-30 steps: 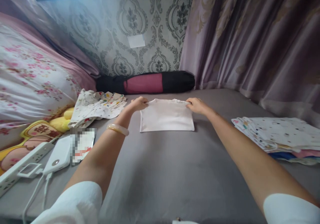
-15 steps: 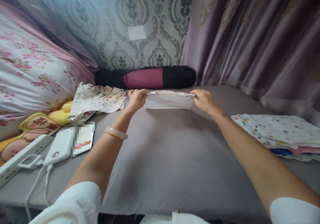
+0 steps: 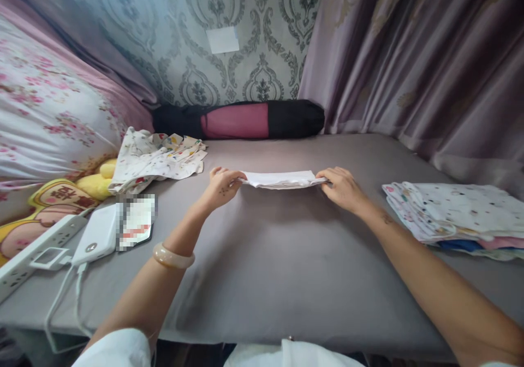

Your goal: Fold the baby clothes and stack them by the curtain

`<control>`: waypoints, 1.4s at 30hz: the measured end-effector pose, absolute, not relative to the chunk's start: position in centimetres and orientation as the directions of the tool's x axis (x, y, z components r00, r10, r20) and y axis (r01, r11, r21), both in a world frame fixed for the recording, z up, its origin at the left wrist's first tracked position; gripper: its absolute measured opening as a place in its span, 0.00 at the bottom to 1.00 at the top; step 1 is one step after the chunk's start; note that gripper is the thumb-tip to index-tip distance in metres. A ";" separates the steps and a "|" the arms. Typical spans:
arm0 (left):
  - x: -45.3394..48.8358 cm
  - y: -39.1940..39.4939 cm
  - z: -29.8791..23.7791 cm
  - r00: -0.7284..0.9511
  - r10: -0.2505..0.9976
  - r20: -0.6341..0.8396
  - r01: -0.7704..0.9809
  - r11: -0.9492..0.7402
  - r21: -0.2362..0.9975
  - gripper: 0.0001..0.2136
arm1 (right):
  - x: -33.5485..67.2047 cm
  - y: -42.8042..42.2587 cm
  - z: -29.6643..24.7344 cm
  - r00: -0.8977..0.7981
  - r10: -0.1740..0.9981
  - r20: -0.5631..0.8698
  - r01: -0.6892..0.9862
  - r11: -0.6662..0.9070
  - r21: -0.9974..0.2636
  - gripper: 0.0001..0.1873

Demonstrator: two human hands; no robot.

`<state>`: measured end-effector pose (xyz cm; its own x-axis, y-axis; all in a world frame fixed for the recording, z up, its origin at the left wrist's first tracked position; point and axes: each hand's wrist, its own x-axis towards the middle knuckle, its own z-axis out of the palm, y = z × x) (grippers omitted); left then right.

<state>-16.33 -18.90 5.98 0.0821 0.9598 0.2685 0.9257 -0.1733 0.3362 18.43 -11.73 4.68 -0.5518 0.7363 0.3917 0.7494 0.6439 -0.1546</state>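
Note:
A folded white cloth [image 3: 282, 179] hangs flat just above the grey bed sheet [image 3: 270, 269], seen almost edge-on. My left hand [image 3: 221, 185] pinches its left end, fingers closed on the fabric. My right hand [image 3: 341, 188] grips its right end the same way. A pale bangle [image 3: 172, 256] sits on my left forearm. Both arms reach forward over the sheet.
A crumpled patterned garment [image 3: 158, 158] lies at the left, a stack of folded printed clothes [image 3: 454, 217] at the right. A black and pink rolled bag [image 3: 239, 119] lies against the wall. A power bank [image 3: 98, 240], power strip [image 3: 35, 255] and floral pillow [image 3: 49, 116] sit left.
The white cloth was spread flat on the sheet; both hands folded it over and lifted it, bringing it nearer to me. The view tilted down slightly.

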 end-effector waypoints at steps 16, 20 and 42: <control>-16.8 -21.7 0.8 0.218 0.967 0.133 0.925 -0.248 0.289 0.17 | 19.4 -14.9 0.5 -0.631 0.739 0.236 0.731 0.668 -0.139 0.17; -16.9 -22.0 1.1 0.266 0.961 0.079 0.926 -0.277 0.255 0.17 | 19.3 -15.6 0.6 -0.623 0.755 0.205 0.738 0.654 -0.166 0.20; -6.2 -14.2 -1.7 -0.010 0.998 0.070 0.982 -0.003 0.187 0.26 | 6.5 -12.5 -0.5 -0.518 0.854 0.053 0.833 0.517 -0.197 0.30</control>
